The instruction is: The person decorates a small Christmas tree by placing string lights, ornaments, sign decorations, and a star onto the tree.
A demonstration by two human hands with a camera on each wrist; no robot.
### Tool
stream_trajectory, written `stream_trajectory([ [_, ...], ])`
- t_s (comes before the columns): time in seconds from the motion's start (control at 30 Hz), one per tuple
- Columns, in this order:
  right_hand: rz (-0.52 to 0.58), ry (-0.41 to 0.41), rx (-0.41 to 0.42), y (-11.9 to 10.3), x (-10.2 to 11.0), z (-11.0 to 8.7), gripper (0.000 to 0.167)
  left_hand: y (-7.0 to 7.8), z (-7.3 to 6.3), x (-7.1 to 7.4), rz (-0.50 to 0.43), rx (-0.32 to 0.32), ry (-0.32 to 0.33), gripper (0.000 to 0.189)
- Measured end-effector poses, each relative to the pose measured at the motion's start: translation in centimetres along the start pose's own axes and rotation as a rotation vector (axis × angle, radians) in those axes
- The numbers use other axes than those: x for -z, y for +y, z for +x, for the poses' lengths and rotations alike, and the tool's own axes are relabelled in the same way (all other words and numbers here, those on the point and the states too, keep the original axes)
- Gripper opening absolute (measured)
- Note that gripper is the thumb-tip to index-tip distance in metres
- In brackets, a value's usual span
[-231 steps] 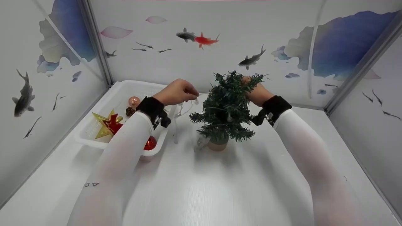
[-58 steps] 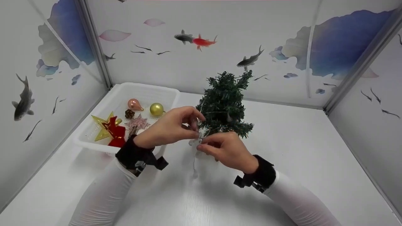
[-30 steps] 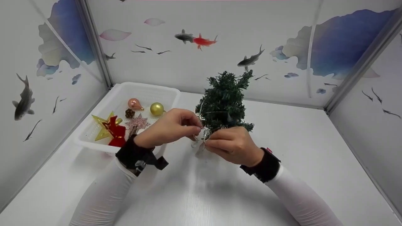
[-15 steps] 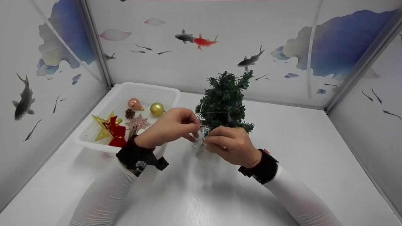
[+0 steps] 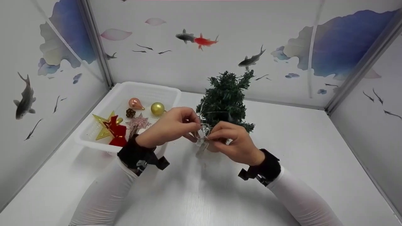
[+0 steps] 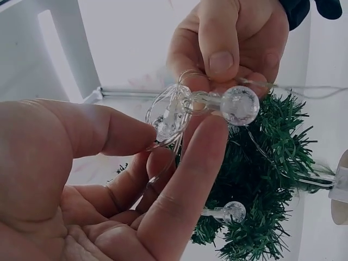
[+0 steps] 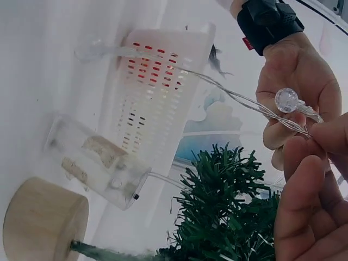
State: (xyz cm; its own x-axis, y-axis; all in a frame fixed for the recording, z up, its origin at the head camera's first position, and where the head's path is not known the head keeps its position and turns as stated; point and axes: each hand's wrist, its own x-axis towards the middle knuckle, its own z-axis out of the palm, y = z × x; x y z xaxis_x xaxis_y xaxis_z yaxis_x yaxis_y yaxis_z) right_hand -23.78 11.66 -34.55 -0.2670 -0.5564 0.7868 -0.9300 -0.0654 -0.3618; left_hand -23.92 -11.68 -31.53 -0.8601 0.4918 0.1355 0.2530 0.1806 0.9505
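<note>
In front of the small green Christmas tree (image 5: 224,94), my two hands meet over a string of clear fairy lights (image 6: 240,106). My left hand (image 5: 171,127) pinches the bunched wire between thumb and fingers. Close beside it, my right hand (image 5: 235,142) pinches the same thin wires, as the right wrist view shows. Round crackle-glass bulbs stick out between the hands in the left wrist view. More wire crosses the tree's branches, and one wire trails toward a bulb near the basket. The tree stands on a round wooden base (image 7: 46,217), with a clear battery case (image 7: 98,157) next to it.
Left of the tree is a white plastic basket (image 5: 132,84). It holds a gold star (image 5: 101,135), a red ornament (image 5: 117,136), a pink glitter snowflake (image 5: 138,121), a gold ball (image 5: 157,109), a pink bauble (image 5: 135,103) and a pinecone (image 5: 130,113). Printed walls enclose the white table (image 5: 194,201).
Earlier, my right hand was behind the treetop and my left held the wire out to the left. Both came together low in front; lately only my right fingers have shifted slightly on the wires.
</note>
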Motion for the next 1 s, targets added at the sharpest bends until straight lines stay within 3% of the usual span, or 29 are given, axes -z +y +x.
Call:
stream_trajectory([
  [0.17,-0.188,0.026,0.200,1.2,-0.2,-0.4,0.025,0.0,0.0,-0.1,-0.005,0.007,-0.027,0.018],
  [0.27,-0.244,0.028,0.222,2.1,-0.3,-0.8,0.023,-0.1,0.0,-0.1,-0.002,0.002,-0.054,0.021],
  [0.37,-0.244,0.030,0.187,2.6,-0.2,-1.1,0.020,-0.2,0.0,0.0,0.017,-0.020,-0.071,0.018],
  [0.57,-0.228,0.015,0.053,2.5,0.1,-1.2,0.017,-0.3,0.0,0.0,0.052,-0.062,-0.094,0.013],
  [0.63,-0.188,0.002,-0.004,2.0,0.3,-1.0,0.019,0.3,-0.2,-0.2,0.061,-0.070,-0.096,0.015],
  [0.8,0.065,-0.058,-0.266,-0.5,0.9,0.0,0.025,2.1,-1.1,-0.7,0.071,-0.066,-0.080,0.015],
  [0.9,0.218,-0.086,-0.429,-1.0,1.4,0.1,0.023,2.2,-1.1,-0.7,0.071,-0.059,-0.074,0.016],
  [1.0,0.294,-0.086,-0.508,-1.1,1.4,0.0,0.026,2.0,-1.1,-0.7,0.070,-0.059,-0.073,0.018],
])
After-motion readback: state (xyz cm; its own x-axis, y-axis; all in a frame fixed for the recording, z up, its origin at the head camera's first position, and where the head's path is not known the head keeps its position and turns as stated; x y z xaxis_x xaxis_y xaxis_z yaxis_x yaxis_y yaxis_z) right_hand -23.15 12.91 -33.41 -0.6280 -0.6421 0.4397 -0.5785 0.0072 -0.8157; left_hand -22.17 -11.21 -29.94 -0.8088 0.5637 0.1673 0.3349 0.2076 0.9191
